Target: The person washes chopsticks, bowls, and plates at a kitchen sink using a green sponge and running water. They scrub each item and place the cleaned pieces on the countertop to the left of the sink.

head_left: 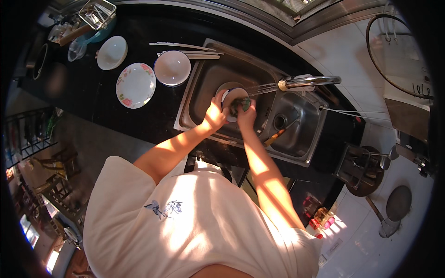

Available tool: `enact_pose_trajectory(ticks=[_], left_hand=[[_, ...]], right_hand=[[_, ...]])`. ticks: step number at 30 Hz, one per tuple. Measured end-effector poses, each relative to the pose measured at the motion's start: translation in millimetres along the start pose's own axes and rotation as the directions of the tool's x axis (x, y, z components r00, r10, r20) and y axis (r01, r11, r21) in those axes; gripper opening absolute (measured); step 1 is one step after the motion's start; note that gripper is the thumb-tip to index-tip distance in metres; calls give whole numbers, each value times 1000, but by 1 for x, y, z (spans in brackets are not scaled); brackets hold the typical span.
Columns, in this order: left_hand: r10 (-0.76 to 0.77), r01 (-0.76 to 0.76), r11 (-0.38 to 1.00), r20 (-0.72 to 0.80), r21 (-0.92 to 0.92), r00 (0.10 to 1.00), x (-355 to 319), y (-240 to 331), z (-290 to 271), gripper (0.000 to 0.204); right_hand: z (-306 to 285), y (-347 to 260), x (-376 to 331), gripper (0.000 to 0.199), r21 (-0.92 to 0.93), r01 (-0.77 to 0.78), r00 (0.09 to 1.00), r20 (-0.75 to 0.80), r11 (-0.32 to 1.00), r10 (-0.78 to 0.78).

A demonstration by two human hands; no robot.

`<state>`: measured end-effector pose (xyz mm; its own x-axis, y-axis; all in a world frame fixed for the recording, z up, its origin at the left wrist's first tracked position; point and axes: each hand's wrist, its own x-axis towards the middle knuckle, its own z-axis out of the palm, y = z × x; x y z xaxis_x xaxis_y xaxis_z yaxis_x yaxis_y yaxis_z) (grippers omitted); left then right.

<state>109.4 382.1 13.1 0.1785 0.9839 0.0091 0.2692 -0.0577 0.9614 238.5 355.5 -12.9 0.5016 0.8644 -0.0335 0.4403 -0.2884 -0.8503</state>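
Over the larger basin of a steel double sink (199,74), my left hand (215,112) grips a small white bowl (227,98) with a blue rim by its side. My right hand (246,114) is closed on a dark green scrubbing pad (239,105), pressed against the inside of the bowl. Water runs from the chrome faucet (310,82) toward the bowl from the right. Beneath the bowl another round dish shows only in part.
Left of the sink stand a white bowl (172,68), a floral plate (136,85) and another bowl (112,53). Chopsticks (194,54) lie across the sink's back left corner. The smaller basin holds a yellow-and-black handled tool (274,137). A utensil rack (354,164) stands at the right.
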Motion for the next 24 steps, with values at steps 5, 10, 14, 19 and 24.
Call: enact_pose_trajectory(ticks=[5, 10, 14, 19, 24], left_hand=[[-255, 272, 961, 579, 59, 774, 24, -7, -19, 45], [-60, 101, 992, 408, -79, 911, 33, -6, -3, 41], [33, -28, 996, 56, -85, 998, 19, -15, 31, 42], [-287, 360, 908, 307, -213, 907, 12, 5, 0, 41], [-127, 144, 990, 473, 0, 872, 28, -15, 3, 38]], right_hand=[[-50, -27, 33, 30, -113, 517, 783, 464, 849, -415], [-43, -14, 35, 31, -270, 519, 855, 173, 811, -490], [9, 21, -6, 33, 165, -274, 889, -331, 947, 315], [-37, 11, 10, 39, -206, 83, 988, 146, 975, -53], [-54, -17, 39, 29, -213, 574, 799, 359, 791, -483]])
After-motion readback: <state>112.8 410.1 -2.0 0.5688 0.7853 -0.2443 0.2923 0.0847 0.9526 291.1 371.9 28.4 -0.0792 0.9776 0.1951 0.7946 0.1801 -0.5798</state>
